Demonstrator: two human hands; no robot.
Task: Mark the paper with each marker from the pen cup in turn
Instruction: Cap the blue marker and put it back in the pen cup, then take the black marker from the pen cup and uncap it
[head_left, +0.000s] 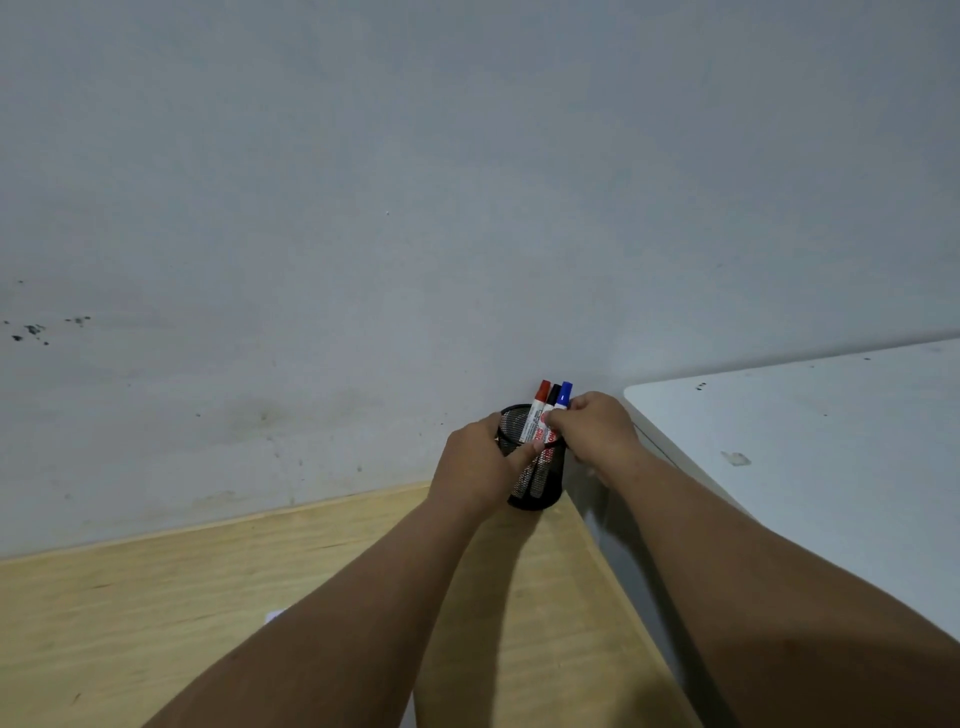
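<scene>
A black mesh pen cup (545, 480) stands at the far right corner of the wooden table (182, 613), against the wall. Three markers stick out of it: a red-capped one (542, 392), a black-capped one (554, 393) and a blue-capped one (564, 393). My left hand (475, 465) wraps around the cup's left side. My right hand (595, 428) pinches the marker barrels just above the rim; which marker it grips I cannot tell. A small white corner of paper (274, 616) shows beside my left forearm; the rest is hidden.
A grey wall (415, 208) rises straight behind the table. A white table (805, 457) stands to the right, separated from the wooden one by a narrow gap. My two forearms cross the wooden surface toward the cup.
</scene>
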